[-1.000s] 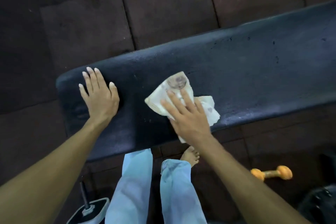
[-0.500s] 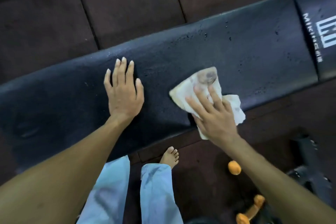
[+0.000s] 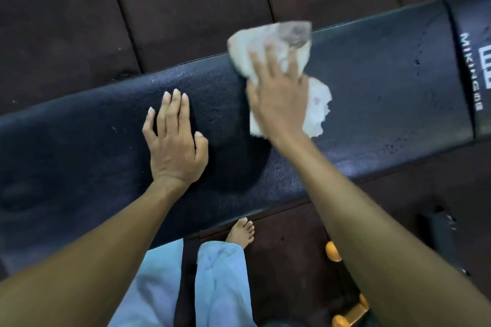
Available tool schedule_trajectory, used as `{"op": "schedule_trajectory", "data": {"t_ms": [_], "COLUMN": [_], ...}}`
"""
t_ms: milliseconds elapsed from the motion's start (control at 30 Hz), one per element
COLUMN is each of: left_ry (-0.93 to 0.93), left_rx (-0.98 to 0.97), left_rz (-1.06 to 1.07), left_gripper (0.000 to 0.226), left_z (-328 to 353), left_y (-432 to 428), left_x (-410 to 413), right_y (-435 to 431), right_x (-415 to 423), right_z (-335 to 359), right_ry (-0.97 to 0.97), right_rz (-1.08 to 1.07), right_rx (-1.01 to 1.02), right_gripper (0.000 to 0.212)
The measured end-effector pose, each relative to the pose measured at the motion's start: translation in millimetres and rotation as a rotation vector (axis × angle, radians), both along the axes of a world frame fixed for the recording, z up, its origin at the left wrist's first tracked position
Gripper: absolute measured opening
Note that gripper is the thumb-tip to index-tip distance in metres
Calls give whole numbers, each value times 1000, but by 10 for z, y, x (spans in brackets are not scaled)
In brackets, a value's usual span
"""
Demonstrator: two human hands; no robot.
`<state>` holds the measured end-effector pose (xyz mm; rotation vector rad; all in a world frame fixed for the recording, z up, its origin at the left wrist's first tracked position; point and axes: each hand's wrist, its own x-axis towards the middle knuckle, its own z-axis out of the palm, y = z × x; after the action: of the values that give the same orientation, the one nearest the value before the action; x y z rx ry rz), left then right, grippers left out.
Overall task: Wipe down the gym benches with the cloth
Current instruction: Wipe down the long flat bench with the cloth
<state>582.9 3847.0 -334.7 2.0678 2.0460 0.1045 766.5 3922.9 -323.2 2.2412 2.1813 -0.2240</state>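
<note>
Diagonally across the dark floor mats point(image 3: 186, 8) runs the black padded bench point(image 3: 372, 114). On its pad the left hand point(image 3: 175, 146) lies flat, fingers straight and holding nothing, while the right hand point(image 3: 276, 93) presses down with spread, straight fingers on the stained whitish cloth point(image 3: 317, 103). The cloth lies at the bench's far edge, one corner overhanging it.

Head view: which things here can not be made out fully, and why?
In the head view:
Cloth: blurred by motion; its middle lies under the right hand.
Bench: left end cut off by the picture edge.
Orange dumbbell: mostly behind the right forearm.
White logo: cut off by the right edge.
</note>
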Motion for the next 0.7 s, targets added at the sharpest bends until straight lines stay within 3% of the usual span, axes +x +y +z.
{"op": "schedule_trajectory", "data": {"t_ms": [100,167,233,367,433,567,700], "left_ry": [-21,-37,-49,-66,-74,-142,-309], "left_rx": [20,27,28,59,68,114,257], "left_rz": [5,4,0,-5,-4,17,132], "left_gripper": [69,69,68,66,65,61,48], "left_z": [-11,-23,-33,-44,-31,12,94], "left_y": [-1,-11,-15,-15,-17,-22,-139], "left_x": [-10,-7,-13,-25,-26,-31,-259], "right_y": [-501,-595,-418,219,335,-68,-755], "right_x": [205,634,947,681,306,-310,-67], "right_z": [-36,-54,-39,33,51,-17,-1], "right_ry": [-13,-63,-115,10,42,1,-23], "right_rz": [349,447,289,-313,-361,38,370], "right_rx": [38,39,34,-18,-13,25,52], "right_gripper": [49,49,47,55,52,47,40]}}
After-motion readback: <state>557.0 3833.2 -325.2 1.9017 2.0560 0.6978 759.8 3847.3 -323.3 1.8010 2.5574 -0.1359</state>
